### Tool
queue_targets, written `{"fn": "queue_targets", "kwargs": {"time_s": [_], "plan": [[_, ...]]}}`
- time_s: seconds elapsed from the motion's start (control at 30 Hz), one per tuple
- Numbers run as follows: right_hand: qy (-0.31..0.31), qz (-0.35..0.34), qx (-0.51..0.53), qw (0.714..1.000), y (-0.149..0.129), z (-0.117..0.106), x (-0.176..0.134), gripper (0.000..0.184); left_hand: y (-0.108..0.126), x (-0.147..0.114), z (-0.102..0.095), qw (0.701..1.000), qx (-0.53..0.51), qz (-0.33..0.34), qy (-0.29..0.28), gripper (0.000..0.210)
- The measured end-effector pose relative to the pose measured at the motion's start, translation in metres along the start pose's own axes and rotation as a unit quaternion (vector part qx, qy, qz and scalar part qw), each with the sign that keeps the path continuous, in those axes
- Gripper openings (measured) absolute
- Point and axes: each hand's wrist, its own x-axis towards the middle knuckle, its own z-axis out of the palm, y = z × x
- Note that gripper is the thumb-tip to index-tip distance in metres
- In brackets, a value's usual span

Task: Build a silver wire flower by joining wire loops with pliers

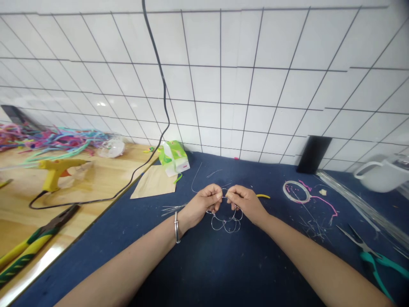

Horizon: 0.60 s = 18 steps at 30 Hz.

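Note:
Thin silver wire bent into several round loops (226, 225) hangs below my two hands, above the dark blue mat (236, 264). My left hand (207, 200) pinches the wire between thumb and fingers, and a bracelet circles that wrist. Close beside it, my right hand (242, 202) pinches the same wire, with a short stretch visible between the fingertips. Part of the looped wire is hidden behind the fingers. A long loose wire end (193, 181) curves up to the left of my left hand. Behind my right hand a yellow curved handle (263, 196) shows.
To the right are teal-handled pliers (367, 249), a ring-shaped dish (297, 192), a bundle of wires (361, 202), a black phone-like slab (314, 154) and a white jug (380, 174). On the left lie a yellow glue gun (56, 170), large pliers (38, 238) and a green tissue pack (174, 157).

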Motion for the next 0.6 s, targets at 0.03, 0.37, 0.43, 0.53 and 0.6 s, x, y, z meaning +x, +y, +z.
{"fn": "queue_targets", "kwargs": {"time_s": [0.03, 0.37, 0.43, 0.53, 0.6], "plan": [[0.002, 0.001, -0.007, 1.0, 0.0004, 0.0001, 0.0001, 0.018, 0.0003, 0.0002, -0.0012, 1.0, 0.011, -0.002, -0.001, 0.015], [0.054, -0.041, -0.092, 0.993, 0.0017, 0.0003, 0.0021, 0.014, 0.0019, -0.0003, -0.004, 0.995, 0.093, 0.001, -0.019, 0.013], [0.058, -0.051, -0.107, 0.991, 0.0003, 0.0004, 0.0016, 0.014, 0.0028, -0.001, -0.0024, 0.996, 0.089, 0.007, -0.011, 0.014], [0.062, -0.064, -0.13, 0.987, -0.0014, 0.0015, 0.0005, 0.012, 0.0039, -0.0013, -0.0009, 0.997, 0.08, 0.018, -0.008, 0.014], [0.067, -0.073, -0.148, 0.984, -0.002, 0.0027, -0.0002, 0.012, 0.0043, -0.0011, -0.0005, 0.997, 0.076, 0.021, -0.01, 0.013]]}}
